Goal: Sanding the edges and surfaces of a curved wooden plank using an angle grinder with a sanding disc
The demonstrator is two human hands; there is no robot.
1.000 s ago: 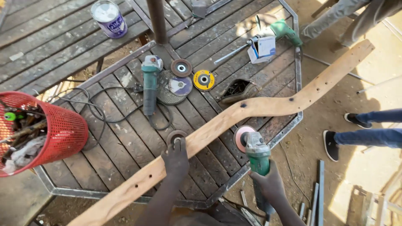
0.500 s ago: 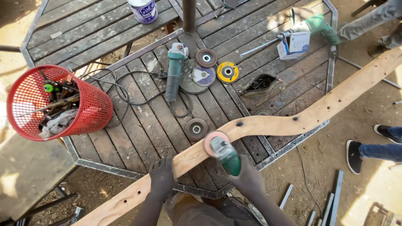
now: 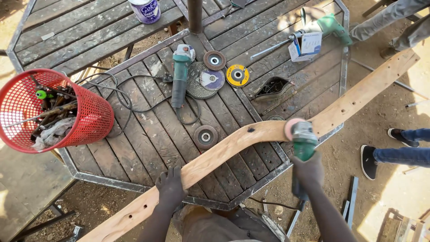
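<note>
A long curved wooden plank [image 3: 233, 143] lies across the octagonal slatted table [image 3: 148, 130], its ends jutting past the edges. My left hand [image 3: 171, 187] presses flat on the plank near its lower left part. My right hand [image 3: 307, 172] grips a green angle grinder [image 3: 303, 139] whose pink sanding disc [image 3: 291, 126] sits against the plank's edge, right of a dark knot hole.
A red mesh basket [image 3: 53, 110] of tools stands at the table's left. A second green grinder [image 3: 180, 74], loose discs [image 3: 214, 71], a small box [image 3: 304, 45] and a drill [image 3: 327, 22] lie on the slats. Another person's shoes [image 3: 380, 154] stand at right; a can [image 3: 144, 10] sits at the top.
My right hand has carried the grinder to the right along the plank. The left hand stays pressed on the plank. The view has shifted, so the table sits more to the left.
</note>
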